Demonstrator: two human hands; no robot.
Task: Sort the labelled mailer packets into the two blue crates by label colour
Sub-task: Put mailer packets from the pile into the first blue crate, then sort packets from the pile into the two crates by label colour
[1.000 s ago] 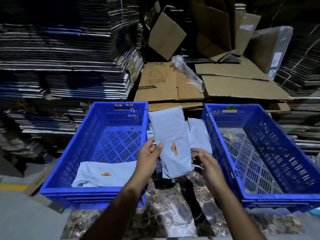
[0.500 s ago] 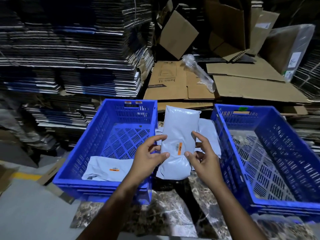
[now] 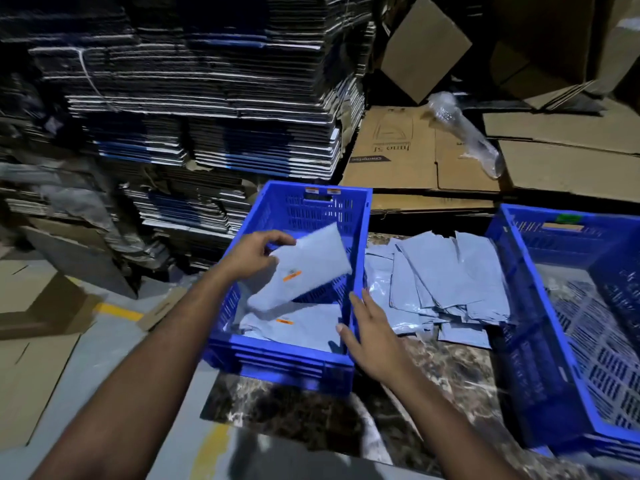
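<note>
Grip of the left hand (image 3: 254,256) pinches the upper left corner of an orange-labelled packet (image 3: 304,271), thumb under and fingers over, holding it tilted above the left crate (image 3: 313,367). We note the right hand (image 3: 372,336) with fingers relaxed and straight, grasping nothing, at the crate's near right corner; whether it touches the rim we cannot tell.

Risks, as we judge them: the hold is at one corner only, so the limp packet could swing or slip free and catch on a crate wall instead of landing flat. One orange-labelled packet (image 3: 294,325) already lies on the crate floor, so the destination looks consistent, and orange tags (image 3: 322,191) sit on the far rim. A misread label would be the main sorting fault; the lighting is dim and the labels small.

Surroundings: the unsorted pile of packets (image 3: 446,285) lies on the marbled surface (image 3: 460,368) between the two crates, most labels hidden. We see no packets in the right crate (image 3: 519,323), which carries a green tag (image 3: 568,217). Stacks of flattened cardboard (image 3: 207,109) stand behind, well apart. Nothing blocks the drop itself.
</note>
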